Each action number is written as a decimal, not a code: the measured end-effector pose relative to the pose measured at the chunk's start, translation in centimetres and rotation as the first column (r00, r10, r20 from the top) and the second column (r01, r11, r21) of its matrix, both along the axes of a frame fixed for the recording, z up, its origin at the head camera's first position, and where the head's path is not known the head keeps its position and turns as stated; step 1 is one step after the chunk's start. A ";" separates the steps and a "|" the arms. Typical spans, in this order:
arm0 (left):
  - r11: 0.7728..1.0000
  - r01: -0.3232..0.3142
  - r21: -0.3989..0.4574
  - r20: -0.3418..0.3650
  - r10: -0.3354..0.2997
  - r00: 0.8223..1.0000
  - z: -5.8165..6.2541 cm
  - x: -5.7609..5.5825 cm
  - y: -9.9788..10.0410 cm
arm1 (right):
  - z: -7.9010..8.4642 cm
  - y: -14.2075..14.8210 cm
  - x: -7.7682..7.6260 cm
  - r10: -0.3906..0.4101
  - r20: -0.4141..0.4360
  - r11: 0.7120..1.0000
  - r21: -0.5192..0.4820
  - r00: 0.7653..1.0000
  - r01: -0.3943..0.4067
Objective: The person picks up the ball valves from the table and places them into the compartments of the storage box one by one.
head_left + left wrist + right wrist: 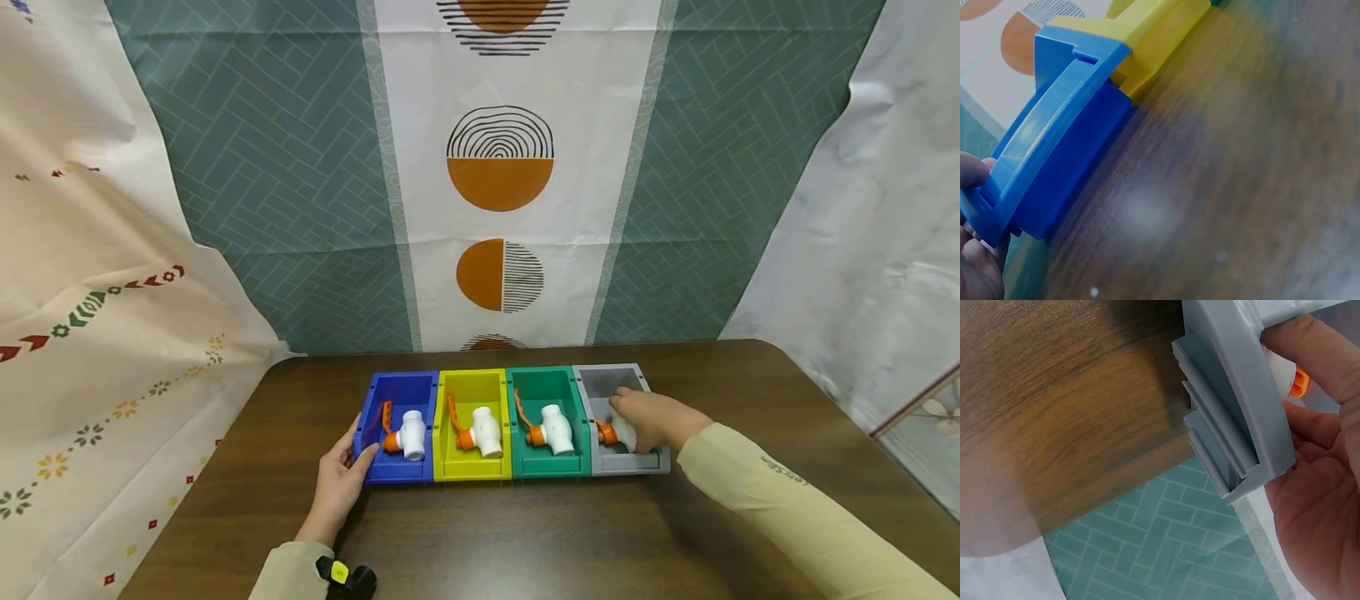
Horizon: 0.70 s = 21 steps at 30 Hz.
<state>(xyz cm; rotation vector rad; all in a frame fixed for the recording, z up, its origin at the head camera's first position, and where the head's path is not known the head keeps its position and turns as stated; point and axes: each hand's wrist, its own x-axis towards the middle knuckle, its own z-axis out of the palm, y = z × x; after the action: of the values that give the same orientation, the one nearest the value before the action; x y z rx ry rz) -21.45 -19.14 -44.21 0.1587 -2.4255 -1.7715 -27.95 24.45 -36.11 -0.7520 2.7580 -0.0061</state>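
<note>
My left hand (341, 479) grips the front left corner of the blue bin (393, 473); in the left wrist view its thumb (974, 170) lies over the rim with fingers underneath. My right hand (651, 419) reaches into the grey bin (630, 464) at the row's right end. Its fingers are around a white ball valve (624, 432) with an orange handle, largely hidden by the hand. The right wrist view shows part of that valve (1282, 372) between the fingers, behind the bin's wall. Similar valves lie in the blue bin (412, 436), yellow bin (472, 473) and green bin (551, 468).
The bins stand side by side, touching, on a dark wooden table (480, 533). Behind the table's far edge hangs a patterned cloth (300, 167). More cloth hangs at the left (97, 333) and right. A black wrist strap (347, 577) is on the left sleeve.
</note>
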 end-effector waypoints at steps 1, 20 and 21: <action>1.000 0.000 -0.001 0.001 0.000 1.000 -0.1 0.0 0.0 | 0.0 0.0 0.0 -0.003 0.003 1.000 0.004 1.000 0.003; 1.000 0.023 -0.012 -0.036 -0.023 0.999 -0.2 -0.1 -0.1 | 0.3 -0.2 0.5 -0.021 -0.024 1.000 0.003 0.999 0.021; 1.000 0.022 -0.013 -0.034 -0.023 0.999 -0.2 0.0 -0.2 | 0.3 -0.3 0.6 -0.018 -0.027 1.000 0.003 0.999 0.018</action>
<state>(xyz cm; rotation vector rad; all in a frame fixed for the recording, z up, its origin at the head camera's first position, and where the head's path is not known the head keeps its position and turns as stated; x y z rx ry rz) -21.45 -19.35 -44.39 0.0993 -2.4235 -1.7528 -27.36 24.11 -35.84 -0.7310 2.7898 0.0053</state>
